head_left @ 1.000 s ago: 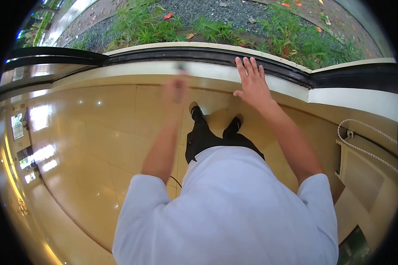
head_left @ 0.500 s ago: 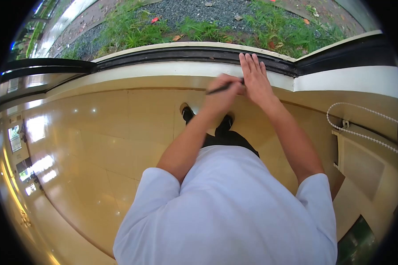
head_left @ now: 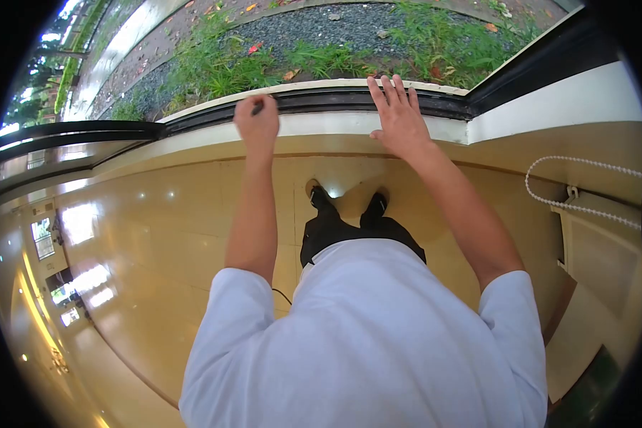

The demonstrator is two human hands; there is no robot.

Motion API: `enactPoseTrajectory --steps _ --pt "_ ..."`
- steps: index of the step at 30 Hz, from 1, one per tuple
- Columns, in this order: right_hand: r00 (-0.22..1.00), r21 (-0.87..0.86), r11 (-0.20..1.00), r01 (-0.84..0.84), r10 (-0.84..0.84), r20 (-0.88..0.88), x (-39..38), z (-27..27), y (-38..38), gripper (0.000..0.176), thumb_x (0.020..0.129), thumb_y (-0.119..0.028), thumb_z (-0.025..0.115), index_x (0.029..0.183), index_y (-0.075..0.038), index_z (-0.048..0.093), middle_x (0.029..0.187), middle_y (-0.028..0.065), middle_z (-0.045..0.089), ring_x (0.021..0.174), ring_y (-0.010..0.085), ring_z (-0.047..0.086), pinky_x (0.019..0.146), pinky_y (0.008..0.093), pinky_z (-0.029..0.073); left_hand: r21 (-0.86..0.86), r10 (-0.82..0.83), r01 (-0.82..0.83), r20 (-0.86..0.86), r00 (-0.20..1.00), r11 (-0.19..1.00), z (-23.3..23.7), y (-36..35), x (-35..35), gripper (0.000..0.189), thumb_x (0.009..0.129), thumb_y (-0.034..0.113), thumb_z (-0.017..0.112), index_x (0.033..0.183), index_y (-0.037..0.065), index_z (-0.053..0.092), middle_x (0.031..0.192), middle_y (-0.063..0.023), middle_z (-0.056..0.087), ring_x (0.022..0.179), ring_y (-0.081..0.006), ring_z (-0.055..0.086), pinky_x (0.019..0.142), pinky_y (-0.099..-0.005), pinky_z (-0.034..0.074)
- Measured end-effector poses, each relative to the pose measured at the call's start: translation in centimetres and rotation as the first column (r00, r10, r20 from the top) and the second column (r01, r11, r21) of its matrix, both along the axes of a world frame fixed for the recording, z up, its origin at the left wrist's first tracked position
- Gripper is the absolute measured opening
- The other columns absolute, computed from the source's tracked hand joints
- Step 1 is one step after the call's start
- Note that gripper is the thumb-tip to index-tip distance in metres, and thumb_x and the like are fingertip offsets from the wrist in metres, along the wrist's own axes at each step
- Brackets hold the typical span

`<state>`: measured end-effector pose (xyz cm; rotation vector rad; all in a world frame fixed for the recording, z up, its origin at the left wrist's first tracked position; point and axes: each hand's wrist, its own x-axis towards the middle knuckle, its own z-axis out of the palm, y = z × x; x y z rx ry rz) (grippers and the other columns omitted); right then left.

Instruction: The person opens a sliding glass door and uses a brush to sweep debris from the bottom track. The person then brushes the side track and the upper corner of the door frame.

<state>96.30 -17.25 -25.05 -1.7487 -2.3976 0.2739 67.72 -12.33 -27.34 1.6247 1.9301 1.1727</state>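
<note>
My left hand [head_left: 257, 127] is closed in a fist over the black window track [head_left: 307, 104], slightly blurred. A slim black, pen-like stick [head_left: 257, 109] is in its grip; only a short dark part shows between the fingers, and I cannot tell its exact kind. To the right, my right hand [head_left: 401, 118] lies palm down with fingers spread, its fingertips across the track near the frame's right corner. Its thumb points left over the white sill [head_left: 328, 125].
A black window sash [head_left: 78, 132] stands at the left. A beaded cord [head_left: 592, 205] loops at the right wall. Beyond the track are grass [head_left: 228, 64] and gravel [head_left: 314, 32]. My shoes [head_left: 378, 203] stand on the glossy tiled floor [head_left: 192, 242].
My left hand has moved left along the track with the black stick, away from my right hand. My right hand has shifted slightly left, and its fingers have spread.
</note>
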Motion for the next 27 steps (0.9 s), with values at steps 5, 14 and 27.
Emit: enactPoseTrajectory --steps 5,14,27 --pt "0.999 -0.020 0.999 -0.042 0.042 -0.007 -1.1 -0.5 0.6 0.114 0.075 -0.030 0.088 0.162 -0.010 0.016 0.160 0.0206 0.030 0.152 0.0396 0.023 0.121 0.0573 0.023 -0.302 -0.225 0.476 0.598 0.769 0.826 2.1 -3.8 8.6 0.017 0.089 0.019 0.077 0.098 0.005 0.078 0.091 -0.0049 0.074 0.087 -0.0136 0.067 0.081 -0.0294 0.051" --pt "0.999 -0.046 0.998 -0.050 0.049 -0.018 -3.6 -0.9 2.0 0.111 0.076 -0.028 0.087 0.161 -0.009 0.017 0.160 0.0213 0.031 0.152 0.0403 0.024 0.121 0.0571 0.025 0.273 -0.039 0.127 -0.308 0.951 0.954 -4.2 0.1 -4.9 0.004 0.090 0.007 0.071 0.092 0.006 0.067 0.088 -0.0087 0.068 0.082 -0.0264 0.062 0.082 -0.0393 0.050" --pt "0.995 -0.157 0.983 0.094 -0.099 -0.027 -7.6 0.6 5.8 0.115 0.073 -0.024 0.089 0.161 -0.012 0.018 0.161 0.0220 0.030 0.152 0.0433 0.023 0.121 0.0596 0.024 0.242 0.075 -0.004 -0.283 0.956 0.970 -3.2 6.3 -19.4 0.007 0.088 0.010 0.071 0.085 0.003 0.071 0.078 -0.0093 0.069 0.071 -0.0219 0.066 0.070 -0.0349 0.052"
